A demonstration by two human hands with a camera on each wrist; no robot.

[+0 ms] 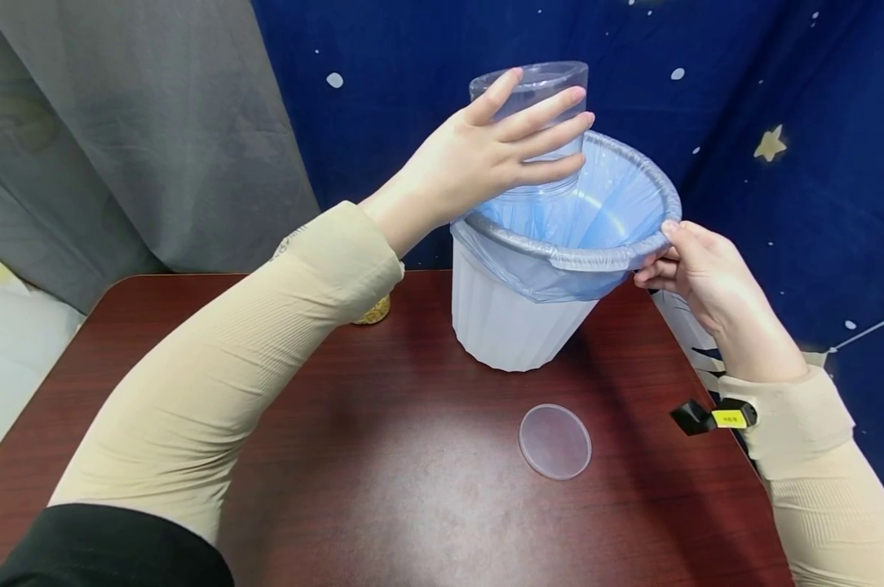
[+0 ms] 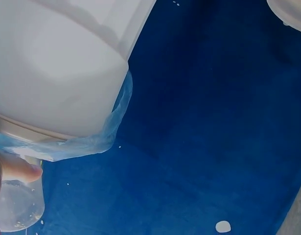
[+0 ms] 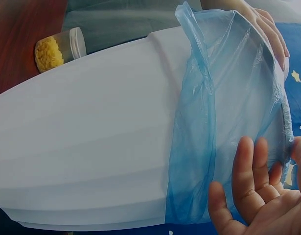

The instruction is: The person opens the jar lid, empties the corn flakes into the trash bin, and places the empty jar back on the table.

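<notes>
A clear plastic jar (image 1: 530,102) is held by my left hand (image 1: 497,151), its fingers spread across the jar's side. The jar's ridged end points down over the mouth of a white trash bin (image 1: 519,326). A few small pale bits cling inside the jar in the left wrist view. A blue bag (image 1: 618,196) lines the bin and folds over its rim. At the bin's right side my right hand (image 1: 706,273) pinches the bagged rim, thumb on top and fingers beneath.
A round clear lid (image 1: 555,442) lies flat on the dark red table (image 1: 383,456) in front of the bin. Left of the bin stands a jar (image 3: 55,49) of yellow pieces with a white lid, mostly behind my left sleeve in the head view. Curtains (image 1: 383,73) hang behind.
</notes>
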